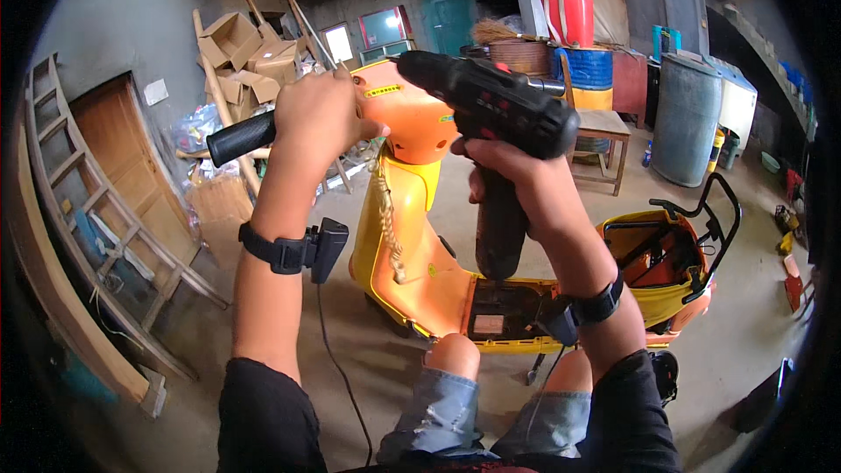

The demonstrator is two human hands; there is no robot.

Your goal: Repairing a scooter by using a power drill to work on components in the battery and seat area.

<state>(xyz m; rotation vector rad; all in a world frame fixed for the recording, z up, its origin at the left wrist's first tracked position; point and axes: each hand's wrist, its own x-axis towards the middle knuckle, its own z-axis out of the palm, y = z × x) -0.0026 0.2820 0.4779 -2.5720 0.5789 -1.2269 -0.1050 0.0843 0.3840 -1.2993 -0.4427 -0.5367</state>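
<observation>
Both knees [455, 355] sit low; right hand [517, 180] grips the black drill [491, 114], left hand [317, 114] maybe holds the orange scooter [412, 236] handlebar [241, 137].

Daylit workshop scene, bright and even at centre. Strongest light from small glowing windows [385, 24] in the far wall, blown out to white. Soft sheen on glossy orange-and-yellow plastic scooter body [412, 210]; mild glare along top of black-and-red cordless drill [491, 105]. Faint, diffuse shadows on grey concrete floor [350, 359] beneath scooter. Heavy black vignette ringing all four corners. Strong fisheye bending: weathered wooden ladder frame [79, 210] bowed along left edge, grey metal drum [688, 118] leaning near right edge. Centre sharp; slight softness and smear toward rim. Dim under roof at top.
</observation>
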